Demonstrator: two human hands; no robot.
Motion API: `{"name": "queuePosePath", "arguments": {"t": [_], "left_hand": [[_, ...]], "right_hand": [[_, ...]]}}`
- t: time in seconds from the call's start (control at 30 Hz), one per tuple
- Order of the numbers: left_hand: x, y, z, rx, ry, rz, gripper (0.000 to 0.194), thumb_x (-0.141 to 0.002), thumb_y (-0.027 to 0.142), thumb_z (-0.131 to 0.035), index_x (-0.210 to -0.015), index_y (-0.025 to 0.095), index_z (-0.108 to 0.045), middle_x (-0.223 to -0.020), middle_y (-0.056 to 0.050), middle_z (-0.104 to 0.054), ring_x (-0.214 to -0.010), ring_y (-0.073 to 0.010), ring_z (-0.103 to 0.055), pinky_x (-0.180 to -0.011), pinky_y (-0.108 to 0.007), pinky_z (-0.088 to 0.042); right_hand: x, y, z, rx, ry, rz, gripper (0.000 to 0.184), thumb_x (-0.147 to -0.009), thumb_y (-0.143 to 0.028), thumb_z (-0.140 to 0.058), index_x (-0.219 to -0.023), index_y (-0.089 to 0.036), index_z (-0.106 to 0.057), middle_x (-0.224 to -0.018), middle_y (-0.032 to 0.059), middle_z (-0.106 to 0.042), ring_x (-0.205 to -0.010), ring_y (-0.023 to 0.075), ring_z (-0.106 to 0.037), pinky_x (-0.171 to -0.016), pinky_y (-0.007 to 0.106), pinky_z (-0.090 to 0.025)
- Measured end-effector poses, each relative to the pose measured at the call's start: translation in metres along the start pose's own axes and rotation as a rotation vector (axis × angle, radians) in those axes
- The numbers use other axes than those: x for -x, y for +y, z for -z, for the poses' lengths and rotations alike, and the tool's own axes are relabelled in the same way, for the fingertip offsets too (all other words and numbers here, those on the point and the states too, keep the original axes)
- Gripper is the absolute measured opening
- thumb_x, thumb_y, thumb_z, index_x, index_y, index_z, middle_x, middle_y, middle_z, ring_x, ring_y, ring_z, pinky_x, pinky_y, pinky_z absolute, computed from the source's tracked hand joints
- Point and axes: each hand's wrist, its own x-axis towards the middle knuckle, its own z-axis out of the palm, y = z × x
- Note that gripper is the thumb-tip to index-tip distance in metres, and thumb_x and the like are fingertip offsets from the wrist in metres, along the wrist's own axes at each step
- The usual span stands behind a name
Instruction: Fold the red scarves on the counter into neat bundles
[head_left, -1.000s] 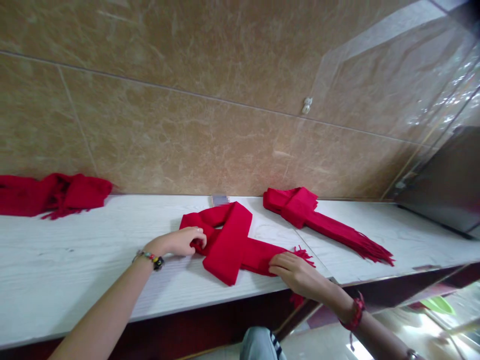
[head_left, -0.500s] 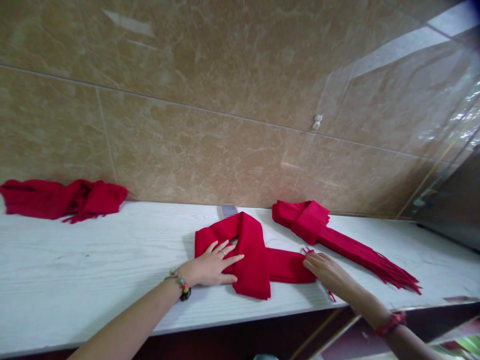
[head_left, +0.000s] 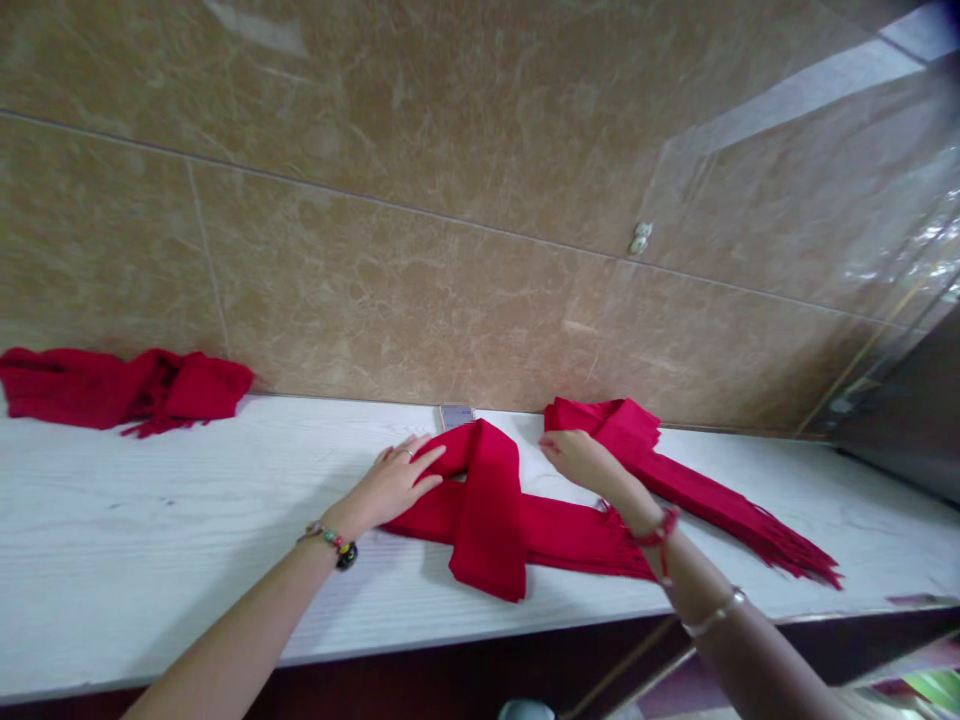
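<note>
A red fringed scarf [head_left: 491, 510] lies folded across itself on the white wood-grain counter [head_left: 187, 540]. My left hand [head_left: 394, 482] rests on the scarf's left loop, fingers stretched out and apart, a ring on one finger and a beaded bracelet at the wrist. My right hand [head_left: 581, 458] is over the counter between this scarf and a second folded red scarf [head_left: 660, 465] to the right, close to that scarf's knot. Its fingers are curled, and I cannot make out anything in them. The wrist carries a red cord and a thin bangle.
A third red scarf [head_left: 124, 385] lies bunched at the far left against the tan marble wall. A small phone-like object [head_left: 456, 414] leans at the wall behind the middle scarf. A dark appliance [head_left: 911, 420] stands at the right end. The counter's front edge runs below my arms.
My right hand left the scarf's fringed end and moved up and left toward the wall, near the second scarf. My left hand shifted up onto the loop's top edge.
</note>
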Motion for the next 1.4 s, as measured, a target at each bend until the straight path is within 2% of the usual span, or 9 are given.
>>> {"name": "queuePosePath", "arguments": {"t": [0.07,0.17,0.37,0.6,0.8,1.03,1.17,1.27,1.4], "left_hand": [[-0.004,-0.014,-0.003,0.023,0.113,0.249,0.05,-0.085,0.035,-0.046,-0.131,0.019,-0.039,-0.13,-0.013,-0.045,-0.123,-0.0269,-0.038,-0.1,-0.04,-0.027],[-0.007,-0.033,-0.001,0.274,0.093,0.506,0.064,-0.076,0.037,-0.057,-0.131,0.013,-0.035,-0.118,-0.016,-0.056,-0.112,-0.0273,-0.05,-0.09,-0.034,-0.039],[-0.002,-0.036,0.018,0.975,-0.059,0.562,0.081,-0.058,0.029,-0.074,-0.127,0.014,-0.035,-0.097,-0.01,-0.067,-0.09,-0.0225,-0.062,-0.08,-0.032,-0.047],[-0.009,-0.049,0.003,0.679,0.109,0.516,0.069,-0.065,0.035,-0.067,-0.125,0.014,-0.041,-0.114,-0.012,-0.059,-0.102,-0.0247,-0.057,-0.088,-0.035,-0.043],[-0.002,-0.057,0.002,0.833,-0.137,0.463,0.104,-0.055,0.031,-0.074,-0.139,0.014,-0.015,-0.112,-0.012,-0.061,-0.099,-0.0245,-0.059,-0.085,-0.036,-0.046],[-0.002,-0.057,0.0,0.807,-0.104,0.488,0.1,-0.055,0.028,-0.074,-0.138,0.013,-0.019,-0.113,-0.012,-0.06,-0.104,-0.0244,-0.056,-0.089,-0.036,-0.044],[0.0,-0.055,0.005,0.75,-0.11,0.469,0.091,-0.062,0.029,-0.07,-0.137,0.014,-0.02,-0.109,-0.01,-0.062,-0.1,-0.0228,-0.057,-0.087,-0.035,-0.044],[0.0,-0.042,0.012,0.436,0.065,0.417,0.069,-0.072,0.032,-0.062,-0.132,0.016,-0.033,-0.107,-0.009,-0.06,-0.101,-0.0243,-0.056,-0.09,-0.038,-0.041],[-0.001,-0.002,0.012,0.165,0.296,0.136,0.033,-0.087,0.029,-0.041,-0.117,0.019,-0.051,-0.11,-0.008,-0.054,-0.106,-0.0197,-0.05,-0.097,-0.034,-0.035]], "right_hand": [[-0.036,-0.034,-0.014,-0.079,-0.002,-0.018,0.029,-0.086,-0.026,-0.042,-0.104,-0.014,-0.061,-0.101,0.0125,-0.065,-0.094,0.0204,-0.06,-0.079,0.024,-0.042],[-0.07,-0.051,-0.042,-0.149,-0.008,-0.09,0.038,-0.085,-0.03,-0.046,-0.115,-0.008,-0.055,-0.108,0.0164,-0.062,-0.098,0.022,-0.059,-0.078,0.025,-0.043],[-0.087,-0.032,-0.071,-0.274,-0.014,-0.124,0.026,-0.085,-0.02,-0.044,-0.101,-0.013,-0.064,-0.1,0.0085,-0.067,-0.089,0.018,-0.062,-0.073,0.022,-0.044],[-0.083,-0.027,-0.085,-0.299,0.058,-0.158,0.03,-0.085,-0.014,-0.038,-0.103,-0.011,-0.061,-0.103,0.014,-0.064,-0.097,0.0217,-0.058,-0.082,0.027,-0.041],[-0.064,-0.038,-0.083,-0.289,0.175,-0.122,0.046,-0.087,-0.03,-0.038,-0.129,-0.012,-0.038,-0.128,0.0187,-0.045,-0.117,0.0279,-0.041,-0.093,0.04,-0.034],[-0.028,-0.059,-0.087,-0.269,-0.079,-0.053,0.055,-0.09,-0.039,-0.032,-0.137,-0.012,-0.023,-0.144,0.0161,-0.022,-0.132,0.0271,-0.015,-0.101,0.052,-0.02],[-0.022,-0.063,-0.072,-0.299,-0.081,-0.078,0.054,-0.089,-0.039,-0.034,-0.138,-0.016,-0.024,-0.145,0.0133,-0.019,-0.133,0.0301,-0.012,-0.1,0.059,-0.017],[-0.011,-0.064,-0.062,-0.333,-0.036,0.055,0.049,-0.088,-0.03,-0.037,-0.134,-0.015,-0.033,-0.143,0.0123,-0.026,-0.132,0.0273,-0.019,-0.103,0.052,-0.02],[-0.008,-0.052,-0.051,-0.367,-0.013,0.142,0.04,-0.084,-0.015,-0.036,-0.123,-0.012,-0.049,-0.123,0.014,-0.053,-0.115,0.0222,-0.047,-0.098,0.037,-0.035]]}}
